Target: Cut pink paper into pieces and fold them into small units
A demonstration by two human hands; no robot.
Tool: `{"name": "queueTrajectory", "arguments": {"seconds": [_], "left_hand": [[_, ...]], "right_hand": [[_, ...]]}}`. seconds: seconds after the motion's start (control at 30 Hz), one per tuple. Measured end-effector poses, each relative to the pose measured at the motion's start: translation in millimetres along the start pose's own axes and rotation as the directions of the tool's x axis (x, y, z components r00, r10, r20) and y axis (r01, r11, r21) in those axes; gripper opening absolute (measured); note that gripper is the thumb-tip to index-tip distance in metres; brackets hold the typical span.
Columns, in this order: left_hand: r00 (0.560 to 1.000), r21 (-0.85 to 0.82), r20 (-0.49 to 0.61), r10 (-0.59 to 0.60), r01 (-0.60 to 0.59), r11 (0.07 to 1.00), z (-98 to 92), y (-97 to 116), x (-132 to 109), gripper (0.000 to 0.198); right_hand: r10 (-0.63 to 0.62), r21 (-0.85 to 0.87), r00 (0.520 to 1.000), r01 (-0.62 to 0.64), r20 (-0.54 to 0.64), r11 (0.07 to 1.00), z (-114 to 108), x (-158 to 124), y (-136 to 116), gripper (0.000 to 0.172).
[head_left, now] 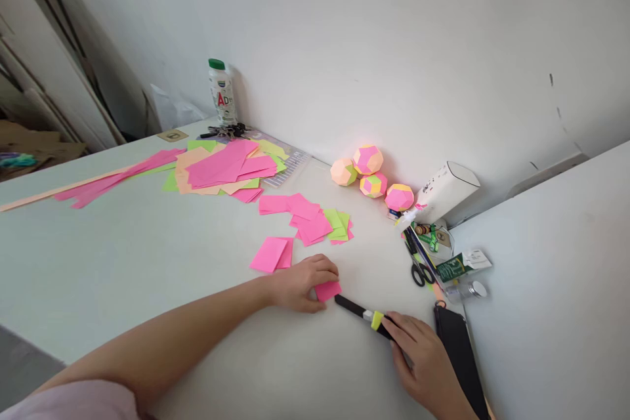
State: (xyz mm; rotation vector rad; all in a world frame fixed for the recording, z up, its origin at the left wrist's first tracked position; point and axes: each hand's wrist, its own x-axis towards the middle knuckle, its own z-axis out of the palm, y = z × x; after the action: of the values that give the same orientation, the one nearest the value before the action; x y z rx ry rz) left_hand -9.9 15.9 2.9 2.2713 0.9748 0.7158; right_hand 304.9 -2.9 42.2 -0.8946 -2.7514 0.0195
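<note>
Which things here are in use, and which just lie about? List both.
In use: left hand on small pink piece; right hand gripping black cutter.
Lying about: paper balls, scissors, bottle, keys, pink sheets.

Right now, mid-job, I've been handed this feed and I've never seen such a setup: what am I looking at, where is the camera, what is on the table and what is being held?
There is no machine here: a person works with two bare hands. The one picture comes from a camera worn on the person's head, looking forward and down, so the arms enter from the bottom. The left hand pinches a small pink paper piece against the white table. The right hand grips the end of a black tool with a yellow-green slider, probably a cutter. Farther off lie loose pink squares, a pile of coloured sheets, four folded paper balls, scissors and a green-capped bottle.
</note>
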Motion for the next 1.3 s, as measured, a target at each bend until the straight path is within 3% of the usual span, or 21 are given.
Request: {"name": "queueTrajectory", "arguments": {"seconds": [0.8, 1.3], "left_hand": [[0.998, 0.001, -0.039, 0.058, -0.058, 0.998, -0.7, 0.9, 0.3, 0.026], [0.997, 0.014, -0.035, 0.074, -0.074, 0.997, -0.5, 0.1, -0.3, 0.029]], "right_hand": [[0.009, 0.005, 1.0, -0.009, -0.024, 1.0, 0.3, -2.5, 2.9, 0.039], [-0.007, 0.011, 1.0, 0.007, 0.001, 1.0, -5.4, -1.8, 4.0, 0.039]]}}
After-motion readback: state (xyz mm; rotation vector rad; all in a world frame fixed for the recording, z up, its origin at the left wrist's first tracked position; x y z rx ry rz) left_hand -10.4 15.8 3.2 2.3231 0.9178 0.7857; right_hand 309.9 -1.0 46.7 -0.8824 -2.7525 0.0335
